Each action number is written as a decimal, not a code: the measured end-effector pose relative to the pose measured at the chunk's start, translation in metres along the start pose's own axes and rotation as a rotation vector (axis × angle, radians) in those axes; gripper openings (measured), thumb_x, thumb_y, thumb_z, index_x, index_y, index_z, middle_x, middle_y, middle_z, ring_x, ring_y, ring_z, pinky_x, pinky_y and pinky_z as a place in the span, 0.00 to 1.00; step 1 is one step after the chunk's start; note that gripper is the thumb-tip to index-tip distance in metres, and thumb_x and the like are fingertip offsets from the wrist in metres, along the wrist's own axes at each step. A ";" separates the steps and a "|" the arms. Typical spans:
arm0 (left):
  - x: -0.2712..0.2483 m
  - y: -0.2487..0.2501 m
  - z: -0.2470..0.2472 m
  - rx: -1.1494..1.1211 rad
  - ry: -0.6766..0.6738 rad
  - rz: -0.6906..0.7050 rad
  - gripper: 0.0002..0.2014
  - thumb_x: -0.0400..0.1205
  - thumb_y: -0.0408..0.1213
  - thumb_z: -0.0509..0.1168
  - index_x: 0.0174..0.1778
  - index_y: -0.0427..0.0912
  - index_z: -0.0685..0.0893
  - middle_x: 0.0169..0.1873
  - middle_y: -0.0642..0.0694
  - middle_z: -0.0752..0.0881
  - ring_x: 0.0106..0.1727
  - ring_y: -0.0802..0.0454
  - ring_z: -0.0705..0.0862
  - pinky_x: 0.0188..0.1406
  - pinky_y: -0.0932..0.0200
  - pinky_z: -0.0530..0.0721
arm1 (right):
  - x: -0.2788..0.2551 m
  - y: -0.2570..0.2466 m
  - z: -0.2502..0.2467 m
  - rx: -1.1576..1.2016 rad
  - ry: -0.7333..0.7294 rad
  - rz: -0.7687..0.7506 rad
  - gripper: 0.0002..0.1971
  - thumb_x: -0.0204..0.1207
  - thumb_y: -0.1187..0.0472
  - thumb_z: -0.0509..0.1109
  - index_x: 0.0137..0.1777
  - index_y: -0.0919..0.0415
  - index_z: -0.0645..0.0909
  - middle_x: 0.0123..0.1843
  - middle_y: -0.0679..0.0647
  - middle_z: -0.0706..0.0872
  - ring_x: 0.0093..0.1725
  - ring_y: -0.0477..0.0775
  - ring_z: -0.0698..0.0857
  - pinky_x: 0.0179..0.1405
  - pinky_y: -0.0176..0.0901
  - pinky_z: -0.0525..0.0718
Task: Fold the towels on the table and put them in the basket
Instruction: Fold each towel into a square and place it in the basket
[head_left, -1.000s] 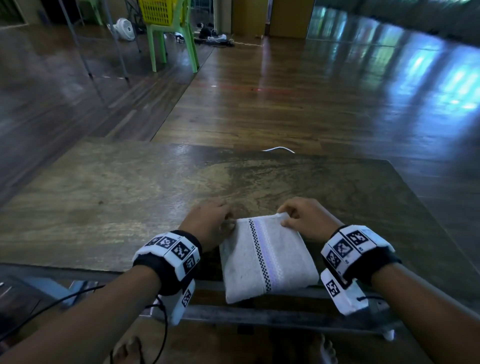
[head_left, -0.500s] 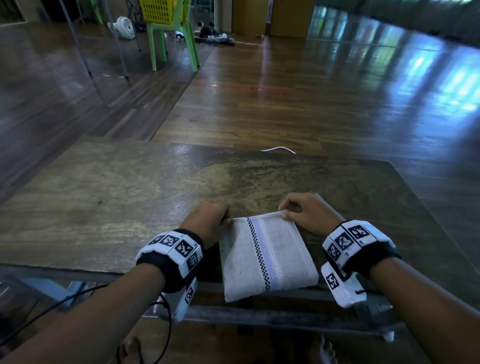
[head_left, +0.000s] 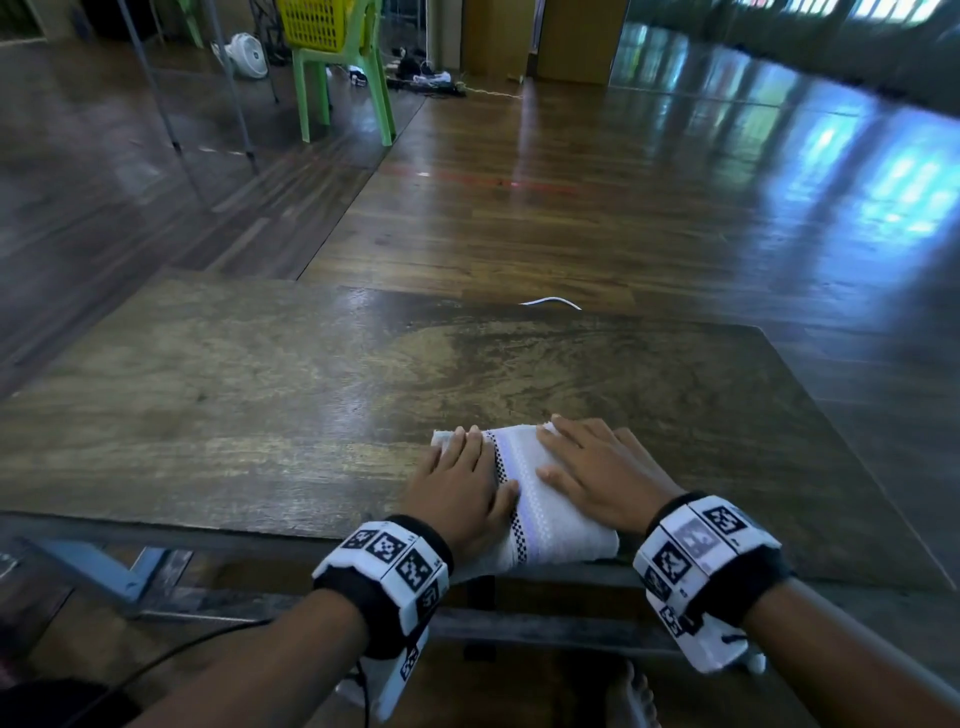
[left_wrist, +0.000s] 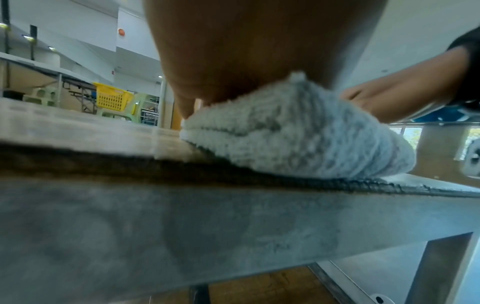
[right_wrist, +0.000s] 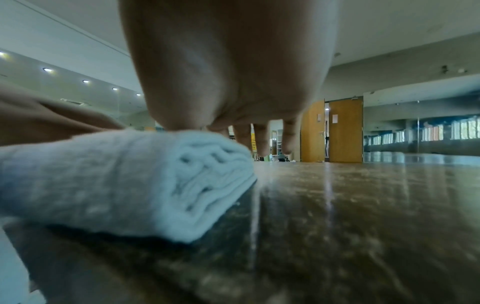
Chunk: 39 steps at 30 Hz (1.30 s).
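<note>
Both hands have flattened from pinching its far corners, left hand (head_left: 460, 491) and right hand (head_left: 602, 475) now fingers-straight, pressing the folded white striped terry towel (head_left: 530, 499) against the worn wooden bench (head_left: 260, 415) edge, seemingly setting the crease.

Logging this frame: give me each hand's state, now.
Left hand: open, fingers flat, pressing the folded towel.
Right hand: open, fingers spread, pressing the same towel.
</note>
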<state>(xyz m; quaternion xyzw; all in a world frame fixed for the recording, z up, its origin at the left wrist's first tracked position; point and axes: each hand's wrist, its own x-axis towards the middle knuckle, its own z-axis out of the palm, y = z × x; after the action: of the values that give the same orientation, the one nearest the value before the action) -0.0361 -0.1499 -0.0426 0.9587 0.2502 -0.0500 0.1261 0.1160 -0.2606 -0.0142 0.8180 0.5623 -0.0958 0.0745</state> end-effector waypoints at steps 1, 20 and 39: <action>0.001 0.000 0.004 -0.004 0.008 -0.009 0.35 0.83 0.57 0.35 0.82 0.39 0.47 0.83 0.43 0.48 0.83 0.49 0.44 0.81 0.50 0.41 | -0.001 -0.001 0.004 0.026 -0.029 0.024 0.30 0.83 0.41 0.44 0.82 0.51 0.51 0.85 0.49 0.50 0.82 0.52 0.54 0.77 0.55 0.59; -0.009 -0.037 -0.007 -0.072 0.053 -0.246 0.26 0.86 0.47 0.41 0.81 0.43 0.54 0.82 0.46 0.56 0.83 0.49 0.50 0.81 0.39 0.42 | 0.004 0.014 0.016 0.204 0.096 0.285 0.27 0.84 0.45 0.45 0.81 0.52 0.55 0.85 0.49 0.52 0.83 0.53 0.51 0.79 0.58 0.46; -0.010 -0.019 -0.020 -0.875 0.070 -0.470 0.16 0.78 0.33 0.62 0.23 0.40 0.70 0.22 0.45 0.72 0.26 0.49 0.70 0.25 0.60 0.65 | -0.001 0.004 -0.004 0.916 -0.102 0.533 0.17 0.75 0.53 0.68 0.31 0.67 0.82 0.38 0.60 0.87 0.36 0.51 0.82 0.38 0.42 0.74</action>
<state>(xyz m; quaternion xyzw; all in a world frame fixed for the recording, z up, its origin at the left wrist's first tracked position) -0.0534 -0.1327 -0.0262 0.7346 0.4611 0.0647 0.4935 0.1197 -0.2618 -0.0099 0.8755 0.2311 -0.3490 -0.2415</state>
